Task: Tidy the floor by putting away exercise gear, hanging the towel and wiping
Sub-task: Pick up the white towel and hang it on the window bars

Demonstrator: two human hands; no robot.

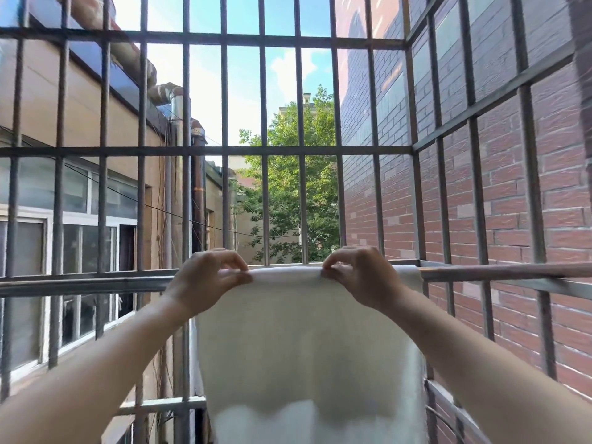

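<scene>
Both bare forearms reach up and forward from the lower corners, wrists bent so the backs of the hands face the camera. The left hand (208,277) curls its fingers over the top fold of a white towel (307,341), thumb and fingertips pinching the cloth. The right hand (358,275) does the same a little way along the same edge — fingers bent, thumb pressed against the fold. The hands are level with each other and apart, with a bare stretch of the fold between them.

The towel is draped over a horizontal metal rail (499,272) that runs left to right; its near half hangs straight down between the forearms to the bottom edge, smooth and flat.

The rail belongs to a cage of grey metal bars (224,152) that encloses the space in front, overhead and to the right. Beyond the bars stand a red brick wall (512,193) on the right, a tan building with windows (80,200) on the left, a green tree (288,187) in the middle — and blue sky with cloud above.
</scene>
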